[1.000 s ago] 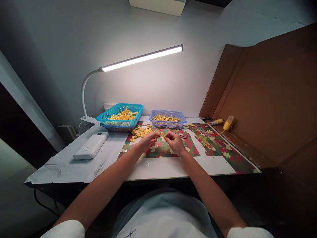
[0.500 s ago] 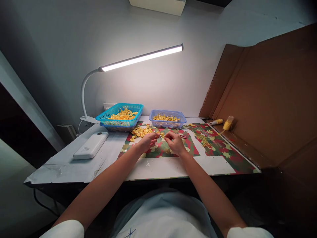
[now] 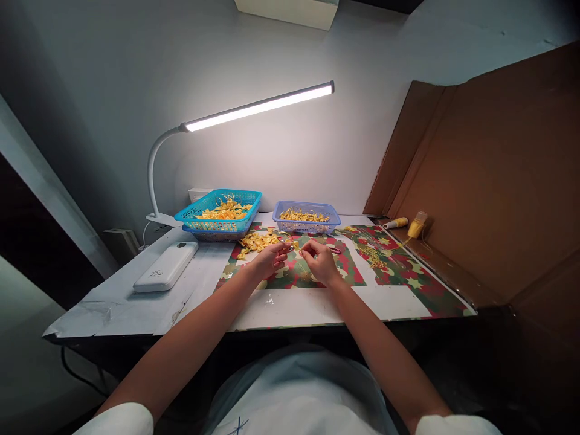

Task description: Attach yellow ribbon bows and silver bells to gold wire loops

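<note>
My left hand (image 3: 270,258) is closed in a pinch on a small golden ribbon bow (image 3: 295,245) with a thin gold loop above the fingertips. Just to its right, my right hand (image 3: 321,263) is pinched too. What its fingertips hold is too small to make out. A loose pile of golden ribbon bows (image 3: 254,242) lies beyond my left hand. Beside my right hand is a small pink-handled tool (image 3: 335,250), partly hidden. Under both hands spreads a camouflage-patterned sheet (image 3: 290,279), with a thin gold strand on it.
A turquoise basket (image 3: 212,224) of gold bows is stacked on another basket at the back left. A lilac basket (image 3: 307,226) of gold pieces stands behind my hands. A white power bank (image 3: 165,267), lamp (image 3: 258,107), gold strands (image 3: 374,256), yellow bottle (image 3: 417,225) and cardboard (image 3: 498,181) surround them.
My right fingertips have drawn slightly away from the bow, leaving a small gap between the hands. My left hand has barely moved.
</note>
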`<state>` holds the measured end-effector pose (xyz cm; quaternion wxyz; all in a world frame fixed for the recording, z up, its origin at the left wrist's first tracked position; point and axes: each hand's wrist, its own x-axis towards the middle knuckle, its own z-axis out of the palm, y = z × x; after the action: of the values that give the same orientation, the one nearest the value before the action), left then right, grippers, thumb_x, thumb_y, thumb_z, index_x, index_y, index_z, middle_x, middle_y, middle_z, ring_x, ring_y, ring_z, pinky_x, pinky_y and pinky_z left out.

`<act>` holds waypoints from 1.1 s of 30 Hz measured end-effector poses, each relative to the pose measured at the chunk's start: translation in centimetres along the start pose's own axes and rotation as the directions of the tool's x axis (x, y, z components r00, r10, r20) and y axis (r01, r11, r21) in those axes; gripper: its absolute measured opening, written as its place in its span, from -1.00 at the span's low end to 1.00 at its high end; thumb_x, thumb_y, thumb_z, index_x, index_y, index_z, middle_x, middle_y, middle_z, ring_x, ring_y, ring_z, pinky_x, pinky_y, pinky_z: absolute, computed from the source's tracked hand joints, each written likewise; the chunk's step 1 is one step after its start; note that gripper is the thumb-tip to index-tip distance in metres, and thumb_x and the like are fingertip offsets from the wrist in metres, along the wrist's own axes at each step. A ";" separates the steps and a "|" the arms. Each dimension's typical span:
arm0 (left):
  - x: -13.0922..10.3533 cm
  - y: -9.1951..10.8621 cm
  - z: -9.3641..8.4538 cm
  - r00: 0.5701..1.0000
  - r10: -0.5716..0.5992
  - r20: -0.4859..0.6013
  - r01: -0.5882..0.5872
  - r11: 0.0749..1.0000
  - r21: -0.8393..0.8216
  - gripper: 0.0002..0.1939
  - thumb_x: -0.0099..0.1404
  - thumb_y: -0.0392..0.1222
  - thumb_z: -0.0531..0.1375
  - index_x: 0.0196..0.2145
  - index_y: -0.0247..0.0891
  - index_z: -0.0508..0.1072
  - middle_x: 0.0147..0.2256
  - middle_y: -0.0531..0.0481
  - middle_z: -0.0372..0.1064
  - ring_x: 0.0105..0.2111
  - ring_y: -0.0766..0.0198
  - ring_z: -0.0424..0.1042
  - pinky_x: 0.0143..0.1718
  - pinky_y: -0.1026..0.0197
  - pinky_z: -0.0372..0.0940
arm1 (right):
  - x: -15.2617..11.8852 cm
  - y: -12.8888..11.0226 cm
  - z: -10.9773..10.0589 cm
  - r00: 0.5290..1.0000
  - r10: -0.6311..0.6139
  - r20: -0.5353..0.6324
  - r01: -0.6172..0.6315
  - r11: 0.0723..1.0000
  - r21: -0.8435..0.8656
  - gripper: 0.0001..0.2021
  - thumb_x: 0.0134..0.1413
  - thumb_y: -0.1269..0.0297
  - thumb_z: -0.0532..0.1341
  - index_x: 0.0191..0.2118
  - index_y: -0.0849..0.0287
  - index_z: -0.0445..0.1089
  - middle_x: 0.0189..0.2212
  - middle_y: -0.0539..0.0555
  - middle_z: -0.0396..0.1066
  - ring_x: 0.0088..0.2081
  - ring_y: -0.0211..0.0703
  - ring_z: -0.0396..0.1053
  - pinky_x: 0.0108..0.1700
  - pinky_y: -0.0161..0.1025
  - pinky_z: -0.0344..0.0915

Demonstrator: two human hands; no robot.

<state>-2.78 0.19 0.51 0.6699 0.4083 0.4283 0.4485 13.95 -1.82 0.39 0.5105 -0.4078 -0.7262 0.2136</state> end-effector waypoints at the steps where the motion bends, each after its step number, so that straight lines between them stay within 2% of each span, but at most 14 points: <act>1: 0.0 0.0 0.0 1.000 0.002 0.000 -0.002 1.000 -0.003 -0.66 0.35 -0.11 0.16 0.02 -0.30 0.36 -0.03 -0.14 0.36 -0.13 0.16 0.43 -0.15 0.02 0.40 | 0.0 0.0 0.0 1.000 0.000 -0.001 0.000 1.000 0.000 -0.86 -0.03 0.31 0.10 -0.55 0.14 0.24 -0.63 -0.05 0.22 -0.53 -0.25 0.15 -0.44 -0.30 0.07; 13: 0.1 -0.2 -0.1 1.000 0.010 0.018 -0.009 0.999 -0.053 -0.68 0.35 -0.12 0.16 0.01 -0.31 0.37 -0.06 -0.12 0.37 -0.17 0.18 0.44 -0.18 0.05 0.41 | -0.1 0.1 0.1 1.000 0.018 -0.009 -0.018 0.999 0.028 -0.86 -0.03 0.29 0.11 -0.56 0.13 0.23 -0.64 -0.07 0.19 -0.54 -0.26 0.12 -0.45 -0.29 0.05; 17: 0.0 -0.2 -0.1 0.999 0.003 0.044 0.002 0.994 -0.105 -0.73 0.36 -0.12 0.16 -0.06 -0.33 0.39 -0.18 -0.07 0.40 -0.31 0.29 0.44 -0.33 0.18 0.42 | -0.1 0.0 0.2 0.999 0.038 -0.003 -0.038 0.998 0.057 -0.86 -0.02 0.26 0.10 -0.54 0.12 0.23 -0.64 -0.07 0.18 -0.55 -0.25 0.12 -0.46 -0.29 0.06; 20: -0.2 0.0 -0.1 0.998 0.004 0.062 0.005 0.989 -0.146 -0.85 0.36 -0.19 0.15 -0.23 -0.36 0.39 -0.39 0.06 0.36 -0.59 0.48 0.26 -0.62 0.40 0.22 | -0.1 0.0 0.2 0.999 0.047 -0.001 -0.046 0.996 0.070 -0.86 -0.02 0.25 0.11 -0.54 0.12 0.23 -0.63 -0.07 0.18 -0.54 -0.25 0.13 -0.46 -0.29 0.07; 23: -0.4 0.1 0.1 0.997 0.007 0.077 0.007 0.984 -0.178 -0.89 0.30 -0.29 0.17 -0.39 -0.34 0.33 -0.51 0.14 0.28 -0.74 0.58 0.02 -0.77 0.47 -0.04 | -0.1 0.0 0.2 0.999 0.051 -0.001 -0.050 0.996 0.074 -0.86 -0.02 0.25 0.11 -0.53 0.12 0.24 -0.63 -0.07 0.18 -0.54 -0.25 0.13 -0.45 -0.29 0.07; 27: -0.5 0.2 0.3 0.996 0.004 0.088 0.013 0.981 -0.192 -0.85 0.17 -0.32 0.23 -0.47 -0.30 0.30 -0.53 0.12 0.30 -0.76 0.59 0.00 -0.81 0.47 -0.06 | -0.1 0.1 0.2 0.998 0.054 -0.008 -0.054 0.996 0.076 -0.86 -0.02 0.26 0.11 -0.54 0.12 0.24 -0.63 -0.07 0.19 -0.54 -0.25 0.13 -0.45 -0.29 0.07; 33: -0.5 0.2 0.3 0.996 -0.002 0.092 0.019 0.984 -0.177 -0.82 0.09 -0.29 0.29 -0.45 -0.28 0.30 -0.51 0.11 0.32 -0.77 0.58 -0.02 -0.81 0.45 -0.09 | -0.2 0.0 0.3 0.998 0.055 -0.012 -0.054 0.995 0.084 -0.85 -0.02 0.26 0.12 -0.54 0.13 0.23 -0.63 -0.08 0.18 -0.54 -0.26 0.13 -0.45 -0.29 0.07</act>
<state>-2.65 -0.31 0.87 0.7249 0.3646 0.3577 0.4622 13.75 -1.94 0.18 0.5265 -0.4071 -0.7016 0.2548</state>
